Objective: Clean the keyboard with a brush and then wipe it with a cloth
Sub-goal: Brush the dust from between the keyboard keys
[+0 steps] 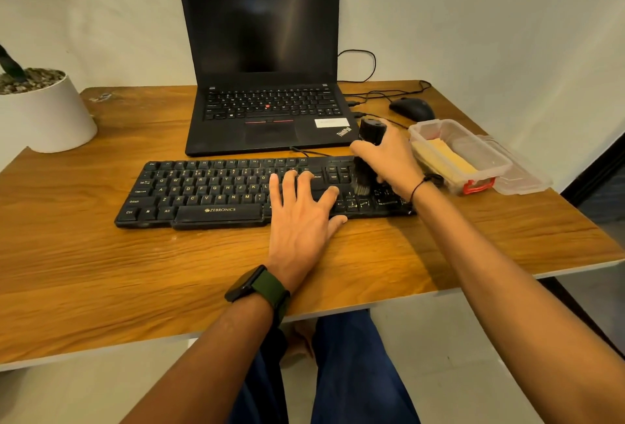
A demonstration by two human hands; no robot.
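A black keyboard (209,192) lies across the wooden table (101,271) in front of a laptop. My left hand (304,217) rests flat on its right-middle keys with the fingers spread. My right hand (389,161) grips a black brush (370,134) upright, and its bristles touch the keys near the arrow block on the keyboard's right side. A yellow cloth (446,156) lies folded inside a clear plastic box at the right.
An open black laptop (263,51) stands behind the keyboard. A black mouse (411,109) and its cables lie at the back right. The clear box (490,153) has a red clasp, with its lid beside it. A white plant pot (44,112) stands at the left edge.
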